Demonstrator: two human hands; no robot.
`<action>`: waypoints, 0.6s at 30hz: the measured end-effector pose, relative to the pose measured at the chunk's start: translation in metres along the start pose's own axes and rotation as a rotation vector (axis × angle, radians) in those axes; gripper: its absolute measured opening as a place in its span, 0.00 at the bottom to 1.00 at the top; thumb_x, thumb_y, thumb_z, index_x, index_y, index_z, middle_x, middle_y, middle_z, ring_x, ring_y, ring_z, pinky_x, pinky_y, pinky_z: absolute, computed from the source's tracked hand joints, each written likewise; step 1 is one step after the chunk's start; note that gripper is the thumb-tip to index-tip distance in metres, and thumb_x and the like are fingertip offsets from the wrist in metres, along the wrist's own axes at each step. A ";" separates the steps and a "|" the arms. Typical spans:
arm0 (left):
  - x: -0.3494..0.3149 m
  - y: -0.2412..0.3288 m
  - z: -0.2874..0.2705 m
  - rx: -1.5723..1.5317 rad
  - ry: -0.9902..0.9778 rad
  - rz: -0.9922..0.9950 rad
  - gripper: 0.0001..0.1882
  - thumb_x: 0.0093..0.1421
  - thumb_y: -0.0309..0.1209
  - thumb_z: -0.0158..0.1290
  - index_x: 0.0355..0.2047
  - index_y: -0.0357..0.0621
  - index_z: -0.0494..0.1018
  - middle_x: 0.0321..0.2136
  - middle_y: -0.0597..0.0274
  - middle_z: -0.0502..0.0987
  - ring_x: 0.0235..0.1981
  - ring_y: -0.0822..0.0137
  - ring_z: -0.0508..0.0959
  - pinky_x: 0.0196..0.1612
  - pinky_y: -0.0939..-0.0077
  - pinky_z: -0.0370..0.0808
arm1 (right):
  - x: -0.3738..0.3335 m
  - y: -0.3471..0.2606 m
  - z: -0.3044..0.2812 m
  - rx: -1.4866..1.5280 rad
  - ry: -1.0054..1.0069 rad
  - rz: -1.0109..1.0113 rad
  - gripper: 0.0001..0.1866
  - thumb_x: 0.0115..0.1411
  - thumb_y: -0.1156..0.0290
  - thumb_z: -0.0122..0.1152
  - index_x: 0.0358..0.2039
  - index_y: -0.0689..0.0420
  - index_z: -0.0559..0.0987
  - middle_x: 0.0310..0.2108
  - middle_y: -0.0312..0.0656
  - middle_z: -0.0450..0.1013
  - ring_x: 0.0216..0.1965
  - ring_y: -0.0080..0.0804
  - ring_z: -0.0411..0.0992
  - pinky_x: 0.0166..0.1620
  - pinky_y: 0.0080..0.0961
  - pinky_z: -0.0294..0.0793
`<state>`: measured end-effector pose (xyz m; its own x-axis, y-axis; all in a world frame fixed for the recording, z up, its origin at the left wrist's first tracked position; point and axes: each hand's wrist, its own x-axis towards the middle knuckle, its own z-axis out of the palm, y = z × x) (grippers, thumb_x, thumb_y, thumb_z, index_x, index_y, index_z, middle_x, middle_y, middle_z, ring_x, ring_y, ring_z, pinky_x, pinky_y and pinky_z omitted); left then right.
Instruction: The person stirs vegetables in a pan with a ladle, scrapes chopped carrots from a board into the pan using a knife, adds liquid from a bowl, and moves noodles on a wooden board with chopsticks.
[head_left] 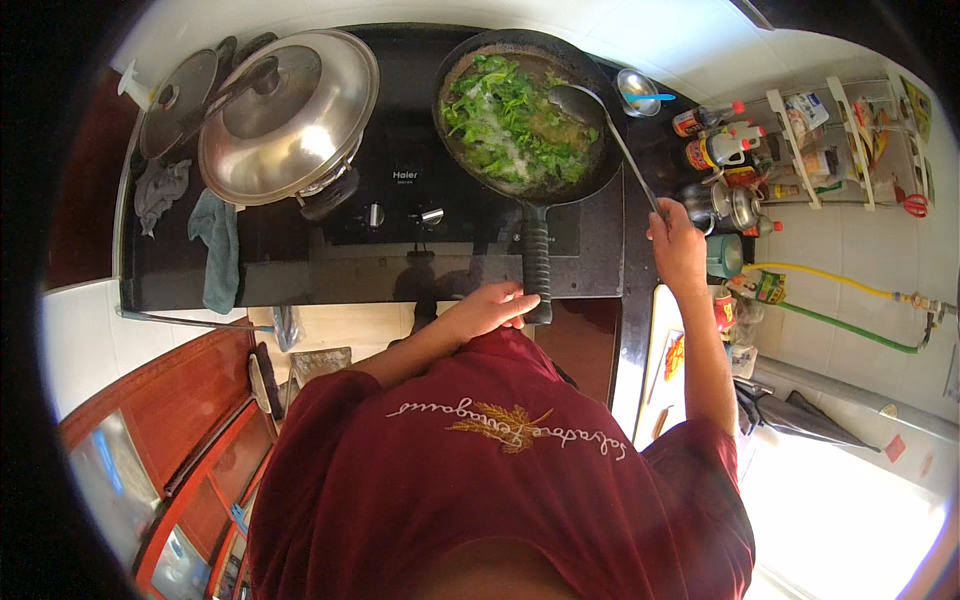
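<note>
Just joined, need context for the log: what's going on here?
A person stands at a black cooktop. The right hand grips a long-handled ladle, its bowl inside a dark wok beside chopped leafy greens. The left hand is at the near end of the wok's handle. A lidded silver pan sits to the left, untouched.

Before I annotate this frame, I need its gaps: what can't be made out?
- Head view: any contents beneath the domed lid, which covers them.
- Head view: handle end of the ladle, hidden inside the right hand.
- Head view: the red-orange food, too small to identify.
</note>
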<state>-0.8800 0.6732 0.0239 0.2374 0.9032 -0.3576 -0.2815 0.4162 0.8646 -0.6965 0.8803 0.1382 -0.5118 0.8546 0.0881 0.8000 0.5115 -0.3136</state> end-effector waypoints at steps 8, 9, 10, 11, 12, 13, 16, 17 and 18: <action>0.005 -0.011 -0.003 0.019 0.001 -0.024 0.21 0.60 0.47 0.46 0.40 0.41 0.69 0.27 0.67 0.70 0.29 0.73 0.73 0.35 0.78 0.70 | -0.019 -0.011 0.007 1.020 -0.531 0.604 0.17 0.60 0.68 0.45 0.47 0.64 0.66 0.21 0.42 0.72 0.12 0.18 0.61 0.14 0.15 0.58; 0.006 -0.013 -0.003 0.011 0.000 -0.028 0.21 0.60 0.47 0.46 0.40 0.41 0.69 0.27 0.68 0.70 0.29 0.73 0.73 0.35 0.78 0.70 | -0.019 -0.014 0.007 1.127 -0.566 0.645 0.17 0.61 0.69 0.45 0.48 0.65 0.65 0.23 0.42 0.70 0.12 0.16 0.58 0.14 0.13 0.55; 0.006 -0.014 -0.002 0.003 0.000 -0.033 0.21 0.60 0.47 0.46 0.40 0.42 0.69 0.27 0.68 0.70 0.29 0.72 0.74 0.35 0.78 0.70 | -0.019 -0.015 0.007 1.184 -0.579 0.663 0.17 0.61 0.69 0.45 0.48 0.65 0.65 0.23 0.41 0.70 0.12 0.16 0.58 0.14 0.13 0.55; 0.004 -0.012 -0.001 -0.005 0.006 -0.040 0.21 0.59 0.47 0.46 0.40 0.42 0.69 0.27 0.68 0.69 0.29 0.72 0.74 0.35 0.78 0.70 | -0.019 -0.015 0.008 1.244 -0.598 0.681 0.17 0.61 0.68 0.45 0.48 0.65 0.65 0.23 0.41 0.70 0.13 0.16 0.58 0.14 0.12 0.55; 0.002 -0.008 0.000 -0.023 0.008 -0.036 0.20 0.60 0.47 0.46 0.40 0.42 0.69 0.28 0.68 0.69 0.30 0.72 0.74 0.35 0.78 0.70 | -0.018 -0.015 0.009 1.303 -0.616 0.700 0.17 0.61 0.68 0.45 0.48 0.65 0.65 0.23 0.40 0.70 0.13 0.15 0.58 0.14 0.12 0.54; -0.001 -0.003 0.002 -0.042 0.009 -0.031 0.20 0.60 0.47 0.46 0.40 0.42 0.69 0.28 0.68 0.69 0.30 0.72 0.74 0.35 0.78 0.70 | -0.018 -0.016 0.009 1.317 -0.614 0.693 0.17 0.61 0.68 0.45 0.48 0.65 0.65 0.23 0.40 0.69 0.13 0.15 0.58 0.14 0.12 0.54; -0.004 -0.001 0.003 -0.064 0.017 -0.036 0.20 0.60 0.47 0.45 0.40 0.43 0.69 0.29 0.69 0.68 0.30 0.72 0.73 0.36 0.78 0.70 | -0.012 -0.022 0.005 1.319 -0.602 0.655 0.17 0.61 0.69 0.45 0.48 0.65 0.65 0.22 0.40 0.69 0.13 0.15 0.57 0.14 0.11 0.54; -0.004 -0.001 0.003 -0.067 0.018 -0.040 0.20 0.60 0.47 0.45 0.40 0.43 0.68 0.29 0.69 0.68 0.30 0.72 0.73 0.36 0.78 0.70 | -0.008 -0.024 0.002 1.294 -0.591 0.635 0.18 0.61 0.69 0.45 0.49 0.64 0.65 0.22 0.40 0.69 0.13 0.15 0.57 0.14 0.12 0.54; -0.004 -0.001 0.003 -0.068 0.014 -0.039 0.20 0.60 0.47 0.45 0.40 0.43 0.68 0.29 0.69 0.68 0.30 0.72 0.73 0.37 0.78 0.69 | -0.005 -0.025 0.001 1.270 -0.579 0.615 0.18 0.61 0.69 0.45 0.49 0.64 0.65 0.22 0.40 0.69 0.13 0.15 0.57 0.14 0.12 0.54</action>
<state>-0.8775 0.6690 0.0253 0.2369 0.8874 -0.3954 -0.3353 0.4566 0.8241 -0.7140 0.8634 0.1448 -0.5003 0.5932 -0.6307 0.2921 -0.5700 -0.7679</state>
